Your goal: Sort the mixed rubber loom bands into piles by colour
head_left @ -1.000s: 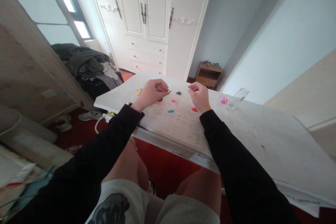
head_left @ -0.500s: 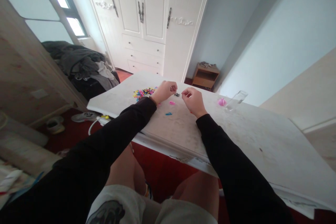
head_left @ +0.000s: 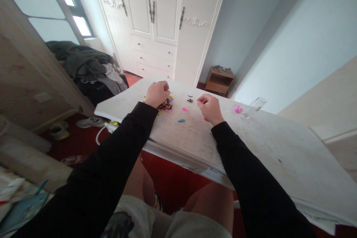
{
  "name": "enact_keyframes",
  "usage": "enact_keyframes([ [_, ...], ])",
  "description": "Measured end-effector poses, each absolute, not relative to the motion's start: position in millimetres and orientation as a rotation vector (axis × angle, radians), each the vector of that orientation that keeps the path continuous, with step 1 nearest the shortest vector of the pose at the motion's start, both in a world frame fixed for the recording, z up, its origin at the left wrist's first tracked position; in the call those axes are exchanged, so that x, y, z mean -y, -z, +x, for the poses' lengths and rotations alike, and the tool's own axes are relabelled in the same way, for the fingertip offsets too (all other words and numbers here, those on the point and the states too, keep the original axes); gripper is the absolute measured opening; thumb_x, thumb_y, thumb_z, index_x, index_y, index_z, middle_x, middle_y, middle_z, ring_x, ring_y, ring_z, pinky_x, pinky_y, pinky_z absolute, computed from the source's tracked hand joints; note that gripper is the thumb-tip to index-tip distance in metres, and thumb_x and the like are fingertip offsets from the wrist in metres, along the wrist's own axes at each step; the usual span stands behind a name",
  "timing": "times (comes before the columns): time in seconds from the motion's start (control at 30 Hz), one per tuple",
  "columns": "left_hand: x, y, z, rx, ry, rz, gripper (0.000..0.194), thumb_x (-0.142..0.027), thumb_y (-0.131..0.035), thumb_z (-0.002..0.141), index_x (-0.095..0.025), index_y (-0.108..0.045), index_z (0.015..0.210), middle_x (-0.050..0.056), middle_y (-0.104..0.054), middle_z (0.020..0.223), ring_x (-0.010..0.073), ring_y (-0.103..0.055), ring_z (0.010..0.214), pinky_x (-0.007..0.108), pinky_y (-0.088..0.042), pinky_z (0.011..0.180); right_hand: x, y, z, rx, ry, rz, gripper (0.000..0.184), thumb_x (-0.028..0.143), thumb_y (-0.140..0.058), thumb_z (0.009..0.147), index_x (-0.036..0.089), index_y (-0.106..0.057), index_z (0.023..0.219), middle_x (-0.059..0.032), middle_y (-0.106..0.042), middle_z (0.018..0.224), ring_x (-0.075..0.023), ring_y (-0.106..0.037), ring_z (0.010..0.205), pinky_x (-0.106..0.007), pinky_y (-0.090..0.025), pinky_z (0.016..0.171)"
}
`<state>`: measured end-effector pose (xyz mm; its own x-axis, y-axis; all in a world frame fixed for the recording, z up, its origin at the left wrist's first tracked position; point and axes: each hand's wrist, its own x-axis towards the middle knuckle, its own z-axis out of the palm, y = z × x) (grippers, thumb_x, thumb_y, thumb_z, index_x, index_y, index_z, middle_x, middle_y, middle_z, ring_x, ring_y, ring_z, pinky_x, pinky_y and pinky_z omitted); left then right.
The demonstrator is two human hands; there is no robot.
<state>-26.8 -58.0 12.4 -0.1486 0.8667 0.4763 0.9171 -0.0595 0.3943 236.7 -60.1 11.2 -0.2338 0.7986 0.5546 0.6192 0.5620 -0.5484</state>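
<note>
My left hand [head_left: 157, 93] hovers over or touches the mixed pile of small coloured strips [head_left: 167, 103], partly covering it. Its fingers are curled together, and whatever they may hold is hidden. To the right lies a small cluster of black strips [head_left: 190, 100], with a single black strip [head_left: 190, 96] just behind it. My right hand [head_left: 209, 107] rests beside that cluster with thumb and fingertips pinched; I cannot make out anything between them. A pink piece [head_left: 185, 109] and a blue piece [head_left: 181, 121] lie nearer me. Red pieces [head_left: 205, 119] are partly hidden by my right hand.
On the white table [head_left: 251, 148], a clear container [head_left: 254, 107] lies tilted by a round pink object [head_left: 238, 109] at the right. A white wardrobe [head_left: 164, 15] and a small wooden cabinet [head_left: 219, 80] stand beyond. A white cable [head_left: 100, 134] hangs at the left edge.
My left hand moved right to the black cluster, then back left over the pile. A single black strip now lies behind the cluster. My right hand shifted left, then slightly back right.
</note>
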Motion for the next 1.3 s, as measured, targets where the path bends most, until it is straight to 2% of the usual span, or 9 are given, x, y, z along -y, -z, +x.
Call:
enact_keyframes([
  [0.17, 59.7, -8.1, -15.7, 2.052, 0.655, -2.158, 0.023, -0.023, -0.064, 0.088, -0.016, -0.080, 0.102, 0.015, -0.082, 0.109, 0.0337, -0.073, 0.110, 0.046, -0.050, 0.102, 61.7, -11.4, 237.5, 1.915, -0.275, -1.202, 0.009, 0.019, -0.062, 0.079, 0.021, -0.068, 0.072, -0.0026, -0.073, 0.078, -0.0189, -0.063, 0.070, -0.034, -0.046, 0.073],
  [0.33, 56.4, -8.3, 14.9, 1.603, 0.608, -2.407, 0.030, -0.020, -0.057, 0.092, -0.013, -0.075, 0.115, 0.017, -0.079, 0.116, 0.0317, -0.071, 0.118, 0.046, -0.046, 0.112, 61.8, -11.9, 237.8, 1.894, -0.270, -1.270, 0.009, 0.020, -0.062, 0.078, 0.021, -0.069, 0.072, -0.0023, -0.073, 0.076, -0.0192, -0.063, 0.070, -0.033, -0.046, 0.073],
  [0.5, 31.7, -11.1, 50.8, 1.448, 0.490, -2.690, 0.062, -0.026, -0.069, 0.087, -0.008, -0.059, 0.146, 0.022, -0.069, 0.143, 0.0344, -0.066, 0.134, 0.042, -0.047, 0.115, 60.4, -11.3, 239.3, 1.926, -0.261, -1.241, 0.011, 0.020, -0.061, 0.078, 0.021, -0.070, 0.073, -0.0026, -0.074, 0.077, -0.0193, -0.063, 0.070, -0.034, -0.047, 0.074],
  [0.57, 18.4, -8.1, 56.8, 1.510, 0.500, -2.739, 0.067, -0.024, -0.069, 0.087, -0.008, -0.055, 0.151, 0.022, -0.068, 0.146, 0.0330, -0.065, 0.136, 0.040, -0.049, 0.114, 59.9, -11.2, 240.4, 1.923, -0.265, -1.255, 0.011, 0.021, -0.062, 0.079, 0.021, -0.070, 0.072, -0.0026, -0.074, 0.076, -0.0194, -0.063, 0.070, -0.034, -0.048, 0.074],
  [0.73, -3.4, 6.0, 50.4, 1.444, 0.659, -2.823, 0.054, -0.005, -0.061, 0.083, -0.013, -0.068, 0.136, 0.013, -0.080, 0.125, 0.0259, -0.074, 0.118, 0.034, -0.053, 0.106, 59.3, -10.6, 238.1, 1.918, -0.272, -1.249, 0.011, 0.021, -0.061, 0.079, 0.022, -0.071, 0.074, -0.0022, -0.075, 0.077, -0.0190, -0.064, 0.069, -0.033, -0.048, 0.074],
  [0.93, -7.2, 12.2, 43.4, 1.382, 0.881, -2.869, 0.041, -0.005, -0.065, 0.084, -0.012, -0.073, 0.123, 0.011, -0.083, 0.106, 0.0213, -0.077, 0.099, 0.031, -0.057, 0.094, 60.2, -10.8, 233.6, 1.914, -0.270, -1.182, 0.013, 0.020, -0.061, 0.081, 0.021, -0.071, 0.073, -0.0028, -0.073, 0.075, -0.0193, -0.064, 0.069, -0.034, -0.046, 0.073],
  [1.07, -6.0, 3.4, 30.0, 1.381, 1.040, -2.787, 0.040, -0.007, -0.070, 0.080, -0.010, -0.074, 0.119, 0.013, -0.081, 0.115, 0.0228, -0.075, 0.105, 0.033, -0.056, 0.098, 61.0, -12.5, 236.5, 1.906, -0.283, -1.206, 0.011, 0.018, -0.062, 0.079, 0.022, -0.071, 0.072, -0.0022, -0.074, 0.075, -0.0197, -0.064, 0.069, -0.035, -0.048, 0.074],
  [1.13, -6.4, -1.7, 14.4, 1.530, 1.113, -2.639, 0.038, -0.005, -0.064, 0.080, -0.012, -0.076, 0.115, 0.012, -0.081, 0.109, 0.0230, -0.075, 0.101, 0.034, -0.058, 0.094, 61.4, -13.6, 238.3, 1.896, -0.284, -1.226, 0.011, 0.018, -0.062, 0.078, 0.022, -0.070, 0.071, -0.0020, -0.074, 0.075, -0.0200, -0.064, 0.070, -0.035, -0.049, 0.075],
  [1.3, -8.7, -0.6, -23.8, 1.939, 0.947, -2.335, 0.037, -0.004, -0.064, 0.071, -0.014, -0.080, 0.103, 0.015, -0.080, 0.104, 0.0305, -0.075, 0.102, 0.040, -0.058, 0.096, 62.2, -15.3, 239.1, 1.865, -0.276, -1.253, 0.010, 0.019, -0.062, 0.077, 0.022, -0.069, 0.069, -0.0020, -0.074, 0.073, -0.0203, -0.064, 0.069, -0.035, -0.048, 0.073],
])
